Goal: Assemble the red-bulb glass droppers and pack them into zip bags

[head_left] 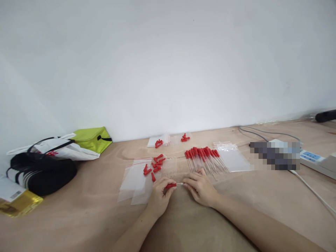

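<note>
My left hand (160,196) is closed on a red rubber bulb (171,186). From the bulb a thin clear tube (180,183) runs right to my right hand (200,188), whose fingers pinch its other end. Beyond my left hand lie several loose red bulbs (157,163), some on flat clear bags (136,180). A row of bare clear tubes (169,167) is just right of them. Behind my right hand spreads a pile of tubes with red bulbs fitted (203,154), beside more clear bags (232,157).
Near the wall are small bags with red bulbs (159,143) and tubes (174,140). At left sit a green box (90,140), a white bag (84,152), a black bag (52,175) and a gold packet (26,203). A power strip (312,156) and cables (312,192) are at right.
</note>
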`<state>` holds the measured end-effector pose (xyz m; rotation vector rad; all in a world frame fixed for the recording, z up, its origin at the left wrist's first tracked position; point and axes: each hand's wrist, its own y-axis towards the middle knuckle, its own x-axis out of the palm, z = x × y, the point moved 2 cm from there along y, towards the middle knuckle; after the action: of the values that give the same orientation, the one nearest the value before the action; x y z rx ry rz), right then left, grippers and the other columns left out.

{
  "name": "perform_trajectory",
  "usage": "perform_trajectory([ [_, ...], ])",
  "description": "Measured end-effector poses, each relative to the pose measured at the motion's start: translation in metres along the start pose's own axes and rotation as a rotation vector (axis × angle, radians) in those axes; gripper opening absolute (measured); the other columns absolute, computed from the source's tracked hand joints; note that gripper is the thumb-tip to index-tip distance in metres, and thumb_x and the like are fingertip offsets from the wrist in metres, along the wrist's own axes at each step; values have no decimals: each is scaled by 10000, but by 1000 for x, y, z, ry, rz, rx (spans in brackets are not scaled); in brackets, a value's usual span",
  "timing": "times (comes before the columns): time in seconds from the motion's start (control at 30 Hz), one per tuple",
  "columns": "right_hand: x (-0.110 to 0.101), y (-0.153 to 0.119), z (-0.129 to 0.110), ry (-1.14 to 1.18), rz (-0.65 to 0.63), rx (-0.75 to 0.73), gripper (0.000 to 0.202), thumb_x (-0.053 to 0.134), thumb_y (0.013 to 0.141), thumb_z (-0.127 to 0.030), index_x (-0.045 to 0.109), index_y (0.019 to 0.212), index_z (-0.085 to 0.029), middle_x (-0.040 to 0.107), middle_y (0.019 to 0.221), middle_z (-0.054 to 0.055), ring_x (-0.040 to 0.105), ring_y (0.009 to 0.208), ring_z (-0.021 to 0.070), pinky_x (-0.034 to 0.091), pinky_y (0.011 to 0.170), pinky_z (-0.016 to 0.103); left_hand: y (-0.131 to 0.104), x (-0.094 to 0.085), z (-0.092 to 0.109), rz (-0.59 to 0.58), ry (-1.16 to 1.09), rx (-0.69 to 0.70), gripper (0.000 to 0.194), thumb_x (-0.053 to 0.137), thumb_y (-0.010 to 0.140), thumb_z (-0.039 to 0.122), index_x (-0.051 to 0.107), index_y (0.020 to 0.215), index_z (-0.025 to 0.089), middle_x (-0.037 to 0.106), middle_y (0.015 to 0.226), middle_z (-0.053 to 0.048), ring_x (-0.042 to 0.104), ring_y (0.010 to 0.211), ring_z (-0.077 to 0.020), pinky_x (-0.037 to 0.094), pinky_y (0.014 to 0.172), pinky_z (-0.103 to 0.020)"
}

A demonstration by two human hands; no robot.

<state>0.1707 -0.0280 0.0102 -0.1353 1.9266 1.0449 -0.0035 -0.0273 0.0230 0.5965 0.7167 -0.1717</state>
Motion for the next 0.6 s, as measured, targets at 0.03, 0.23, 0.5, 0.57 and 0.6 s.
perform_trajectory([
  [0.03, 0, 0, 0, -13, 8, -3, 176, 425, 845, -193, 600, 866, -199, 587, 778, 18, 485, 718, 134, 223, 677, 308, 0, 0, 0, 0, -1, -1, 79, 531, 778, 194, 608, 772, 181, 625, 762, -32, 577, 742, -175, 463, 684, -307],
  [0.23, -2, -5, -3, -172, 22, -15, 157, 464, 820, -205, 621, 830, -202, 565, 722, 31, 434, 707, 151, 198, 626, 302, -2, 3, -6, 26, 21, 19, 165, 522, 781, 194, 588, 932, 201, 603, 856, -46, 563, 819, -192, 463, 752, -356],
  [0.5, -19, 21, 44, -365, 162, 588, 209, 411, 819, -224, 614, 848, -180, 632, 759, 62, 507, 746, 194, 211, 685, 322, -3, 2, -10, 209, 55, -65, 314, 544, 747, 196, 469, 1052, 189, 532, 980, -68, 526, 914, -205, 448, 793, -381],
  [0.57, -17, 31, 54, -396, 129, 718, 223, 412, 810, -234, 595, 916, -163, 640, 748, 79, 527, 754, 212, 214, 697, 331, -3, 2, -8, 160, 58, -56, 236, 541, 746, 190, 513, 980, 190, 533, 938, -54, 528, 898, -202, 449, 784, -376],
  [0.6, -15, 35, 57, -404, 104, 763, 227, 414, 804, -236, 589, 924, -156, 642, 738, 85, 535, 751, 218, 214, 697, 335, -2, 2, -7, 145, 59, -53, 209, 539, 746, 187, 529, 955, 189, 531, 924, -51, 529, 891, -201, 449, 781, -374],
])
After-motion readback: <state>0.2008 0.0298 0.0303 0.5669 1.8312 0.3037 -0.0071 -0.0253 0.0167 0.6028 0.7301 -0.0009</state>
